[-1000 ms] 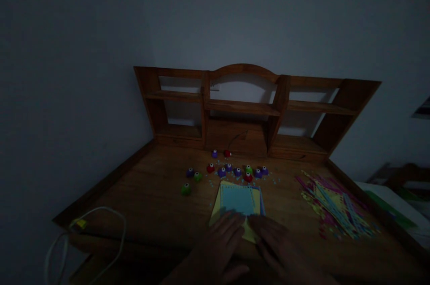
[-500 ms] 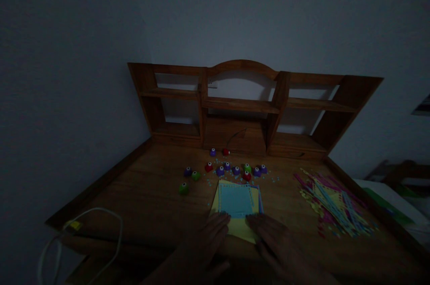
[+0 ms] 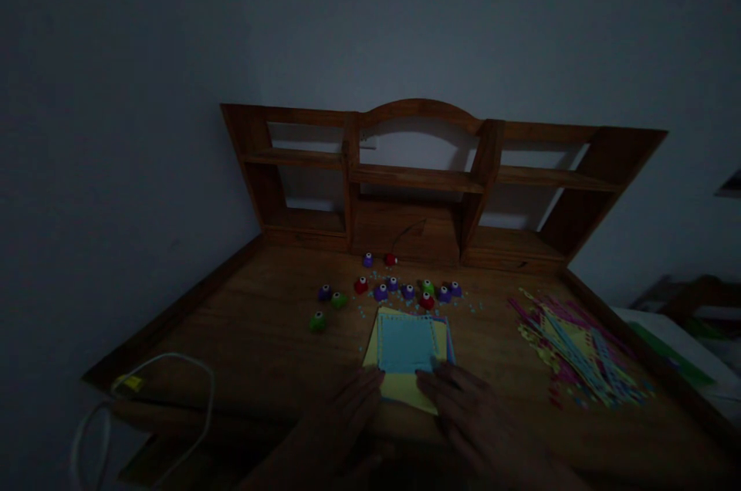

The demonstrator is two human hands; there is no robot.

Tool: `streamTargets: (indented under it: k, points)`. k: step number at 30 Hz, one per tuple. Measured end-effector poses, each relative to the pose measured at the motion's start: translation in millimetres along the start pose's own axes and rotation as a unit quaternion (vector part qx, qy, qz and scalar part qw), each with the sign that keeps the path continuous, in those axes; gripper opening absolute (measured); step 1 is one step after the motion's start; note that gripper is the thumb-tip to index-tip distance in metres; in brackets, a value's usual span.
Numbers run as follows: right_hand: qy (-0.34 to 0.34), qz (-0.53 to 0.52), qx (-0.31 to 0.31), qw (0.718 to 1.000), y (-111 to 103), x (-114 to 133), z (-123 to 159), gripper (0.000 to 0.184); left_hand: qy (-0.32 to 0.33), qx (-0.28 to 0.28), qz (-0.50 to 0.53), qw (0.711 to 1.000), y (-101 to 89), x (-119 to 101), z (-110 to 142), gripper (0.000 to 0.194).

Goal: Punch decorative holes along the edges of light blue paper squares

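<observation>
A light blue paper sheet (image 3: 406, 343) with small cut-outs along its borders lies on top of yellow paper (image 3: 399, 389). A sliver of purple-blue paper shows at the right edge of the stack. My left hand (image 3: 347, 410) rests at the stack's lower left, fingers stretched out and tips on the paper. On the lower right, my right hand (image 3: 466, 406) lies flat with its fingers extended, index fingertip near the blue sheet's lower edge. Several small craft punches, such as a purple punch (image 3: 380, 292), a red punch (image 3: 427, 302) and a green punch (image 3: 317, 322), stand beyond the papers.
Tiny blue paper bits (image 3: 440, 309) are scattered around the punches. A heap of cut paper strips (image 3: 579, 348) lies on the right of the wooden desk (image 3: 248, 329). A wooden shelf unit (image 3: 417, 181) stands at the back. A white cable (image 3: 209, 391) loops over the left front edge.
Both hands have shifted slightly left along the lower part of the paper. My right hand's fingers have spread a little over the sheet. The papers and punches stay where they were.
</observation>
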State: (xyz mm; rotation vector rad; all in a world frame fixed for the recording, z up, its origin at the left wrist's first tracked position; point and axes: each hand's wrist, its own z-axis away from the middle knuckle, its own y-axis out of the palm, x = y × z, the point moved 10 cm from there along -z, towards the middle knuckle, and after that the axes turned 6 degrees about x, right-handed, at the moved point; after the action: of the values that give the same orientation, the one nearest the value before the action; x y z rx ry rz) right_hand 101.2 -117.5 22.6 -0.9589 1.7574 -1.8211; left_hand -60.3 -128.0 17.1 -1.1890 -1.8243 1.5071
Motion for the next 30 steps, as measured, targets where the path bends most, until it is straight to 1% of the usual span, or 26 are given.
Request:
streamTargets:
  k: [3,9,13,15,16,19,21,22,23,24,25,26,28,30]
  points:
    - [0.009,0.005,0.001,1.000,-1,-6,8,0.063,-0.008,0.011,-0.005,1.000,3.1,2,0,0.070]
    - [0.022,0.006,-0.024,0.999,-15,-14,22,0.058,-0.001,0.026,-0.018,0.999,7.0,1,-1,0.069]
    - [0.039,-0.039,-0.046,0.997,-19,-16,25,0.050,-0.009,-0.005,-0.012,1.000,-1.4,0,3,0.067]
    - [0.066,-0.086,-0.079,0.991,-18,-23,27,0.042,-0.042,-0.026,0.006,0.999,-9.0,9,8,0.063]
    - [0.086,-0.115,-0.103,0.984,-19,-29,28,0.038,-0.070,-0.041,0.022,0.996,-14.1,18,10,0.059]
    - [0.137,-0.191,-0.187,0.954,-24,-49,29,0.030,-0.165,-0.087,0.105,0.977,-29.0,55,10,0.043]
    - [0.138,-0.225,-0.225,0.938,-30,-57,21,0.027,-0.199,-0.097,0.192,0.956,-30.0,80,-1,0.035]
    - [0.135,-0.243,-0.229,0.933,-31,-59,12,0.027,-0.201,-0.098,0.237,0.945,-28.0,90,-10,0.033]
    - [0.123,-0.261,-0.219,0.932,-31,-58,0,0.026,-0.185,-0.098,0.273,0.939,-25.8,97,-22,0.033]
    - [0.105,-0.277,-0.202,0.933,-29,-56,-13,0.026,-0.160,-0.084,0.305,0.935,-20.5,100,-35,0.033]
    - [0.086,-0.288,-0.190,0.935,-28,-52,-26,0.026,-0.150,-0.073,0.326,0.931,-14.4,106,-47,0.034]
    - [0.073,-0.295,-0.174,0.937,-25,-49,-39,0.026,-0.141,-0.042,0.337,0.930,-4.5,109,-58,0.030]
    - [0.050,-0.304,-0.141,0.941,-16,-43,-62,0.027,-0.142,-0.015,0.343,0.929,9.8,117,-72,0.026]
    - [0.036,-0.308,-0.128,0.942,-10,-38,-77,0.028,-0.137,-0.007,0.319,0.938,16.8,120,-80,0.027]
